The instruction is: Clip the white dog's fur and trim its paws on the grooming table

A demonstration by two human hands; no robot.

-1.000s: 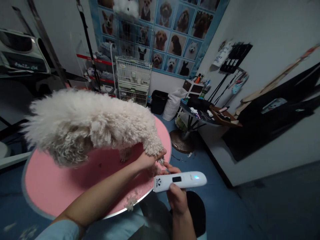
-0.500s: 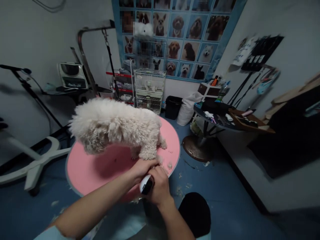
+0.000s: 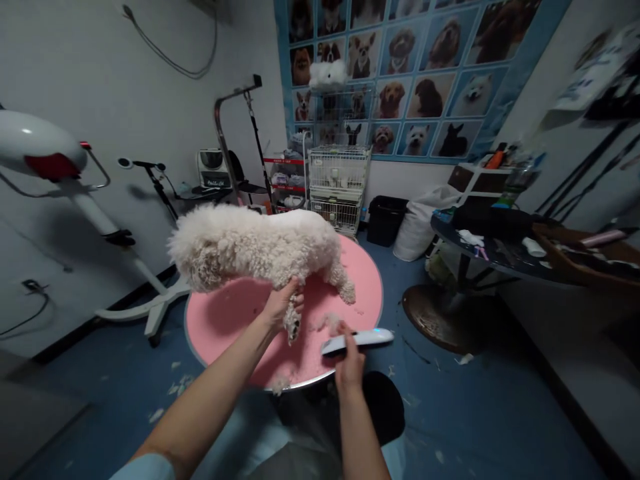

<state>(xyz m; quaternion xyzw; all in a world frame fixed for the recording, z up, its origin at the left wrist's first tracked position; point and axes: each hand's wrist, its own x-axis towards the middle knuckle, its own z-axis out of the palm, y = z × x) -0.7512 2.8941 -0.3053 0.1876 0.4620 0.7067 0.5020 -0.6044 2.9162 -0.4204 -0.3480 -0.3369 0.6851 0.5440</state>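
A curly cream-white dog stands on a round pink grooming table, its head low at the left. Its back is clipped short, while head and legs stay woolly. My left hand is wrapped round one of its legs, and the dark-padded paw hangs out below my fingers. My right hand grips a white cordless hair clipper with a small blue light. The clipper lies level above the table's near right edge, apart from the dog. Loose fur lies on the pink top near it.
Behind the table stand wire cages, a black bin and a white sack. A dark table with tools is at the right. A white stand dryer and a grooming arm are at the left. Fur clumps litter the blue floor.
My left hand now holds the dog's leg, lifted off the table. My right hand has moved right, away from my left, with the clipper turned sideways. The view has swung left.
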